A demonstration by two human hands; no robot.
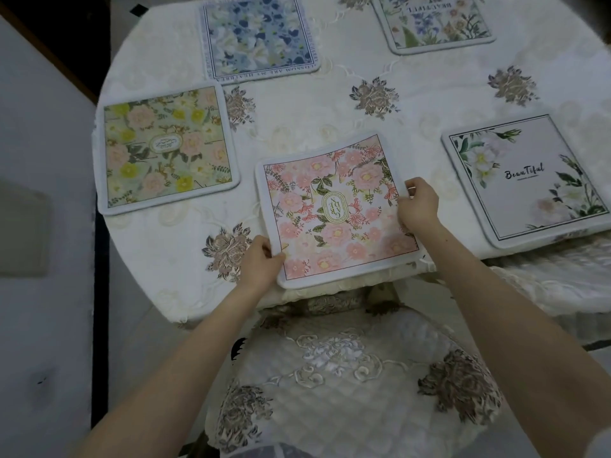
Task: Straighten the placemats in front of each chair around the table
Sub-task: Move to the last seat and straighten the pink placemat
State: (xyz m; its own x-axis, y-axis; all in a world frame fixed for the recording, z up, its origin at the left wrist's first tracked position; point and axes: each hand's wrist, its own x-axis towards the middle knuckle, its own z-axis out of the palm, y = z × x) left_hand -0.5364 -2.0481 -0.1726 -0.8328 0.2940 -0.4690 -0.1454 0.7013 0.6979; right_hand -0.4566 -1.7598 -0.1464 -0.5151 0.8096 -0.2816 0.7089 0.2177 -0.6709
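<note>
The left hand (261, 259) pinches the near-left corner of the pink placemat (337, 209) lying between both hands, the right hand (418, 206) pinches its right edge; uneven pulling could leave it crooked or overhanging the table edge.

Left grip (261, 259) and right grip (418, 203) pinched closed, arms extended.

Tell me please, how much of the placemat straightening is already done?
Partly done. The yellow-green mat and the white "Beautiful" mat lie fairly square. In hand: left hand and right hand grip the pink mat, which is tilted. The blue mat looks slightly skewed; the far mat is cut off.
</note>
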